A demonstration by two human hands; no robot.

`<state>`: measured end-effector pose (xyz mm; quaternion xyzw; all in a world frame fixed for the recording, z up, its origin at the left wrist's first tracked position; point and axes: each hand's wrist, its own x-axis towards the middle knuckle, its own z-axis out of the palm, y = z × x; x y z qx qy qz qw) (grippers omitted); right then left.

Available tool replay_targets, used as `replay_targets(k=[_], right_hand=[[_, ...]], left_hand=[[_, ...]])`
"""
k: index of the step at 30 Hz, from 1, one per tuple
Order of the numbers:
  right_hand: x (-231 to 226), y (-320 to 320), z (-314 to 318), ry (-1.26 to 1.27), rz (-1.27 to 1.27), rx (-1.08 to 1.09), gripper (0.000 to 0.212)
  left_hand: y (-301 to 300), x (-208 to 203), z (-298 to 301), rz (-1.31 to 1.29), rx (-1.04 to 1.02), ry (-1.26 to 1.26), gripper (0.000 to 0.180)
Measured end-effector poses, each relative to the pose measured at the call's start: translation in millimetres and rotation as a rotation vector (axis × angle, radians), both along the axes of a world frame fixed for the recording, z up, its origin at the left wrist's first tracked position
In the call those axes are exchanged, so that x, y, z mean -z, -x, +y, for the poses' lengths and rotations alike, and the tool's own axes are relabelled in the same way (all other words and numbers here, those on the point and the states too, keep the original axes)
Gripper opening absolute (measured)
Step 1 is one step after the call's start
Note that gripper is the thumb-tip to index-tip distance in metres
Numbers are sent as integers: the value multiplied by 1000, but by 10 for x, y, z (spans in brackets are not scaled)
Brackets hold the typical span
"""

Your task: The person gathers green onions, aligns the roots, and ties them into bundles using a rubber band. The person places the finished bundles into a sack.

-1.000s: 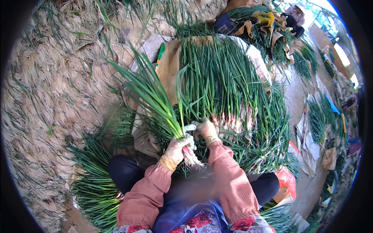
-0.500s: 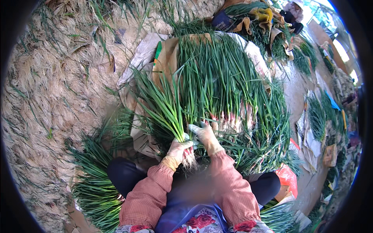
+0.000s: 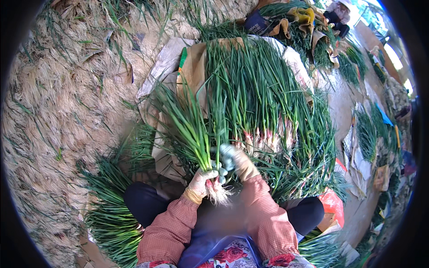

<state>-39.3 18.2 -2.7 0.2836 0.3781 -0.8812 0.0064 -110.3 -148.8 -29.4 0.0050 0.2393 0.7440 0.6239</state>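
My left hand (image 3: 203, 181), in a pale glove, is closed round a bunch of spring onions (image 3: 190, 138). Their green leaves fan up and away from me, while reddish bases and whitish roots (image 3: 217, 193) stick out below the fist. Close against it on the right is my gloved right hand (image 3: 233, 161), its fingers curled and slightly blurred. One or more upright spring onion stalks (image 3: 218, 129) run down to those fingers, beside the bunch. Just beyond lies a broad layer of spring onions (image 3: 254, 89), their red-and-white root ends toward me.
Brown and white sheeting (image 3: 192, 67) lies under the layer. More spring onions (image 3: 109, 214) are heaped beside my left knee (image 3: 143, 203). Dry, straw-like root litter (image 3: 67, 111) covers the left. A red plastic bag (image 3: 331, 205) rests by my right knee. Another person (image 3: 338, 15) sits far right.
My right hand has drawn in from the layer toward the left hand, bringing a stalk beside the bunch. Its fingers have curled. The left hand has dropped slightly toward me.
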Motion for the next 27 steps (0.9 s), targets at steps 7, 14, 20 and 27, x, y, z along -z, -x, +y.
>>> replay_targets(k=[7, 14, 20, 27], right_hand=[[230, 71, -393, 303, 173, 524, 23], [74, 95, 331, 213, 380, 790, 29], [-713, 463, 344, -659, -131, -163, 50], [-404, 1180, 418, -1102, -211, -879, 52]], left_hand=[[-75, 32, 91, 64, -237, 208, 20], [-109, -158, -87, 136, -137, 100, 25], [-90, -77, -288, 269, -151, 175, 29], [-51, -306, -407, 468, 79, 296, 22]])
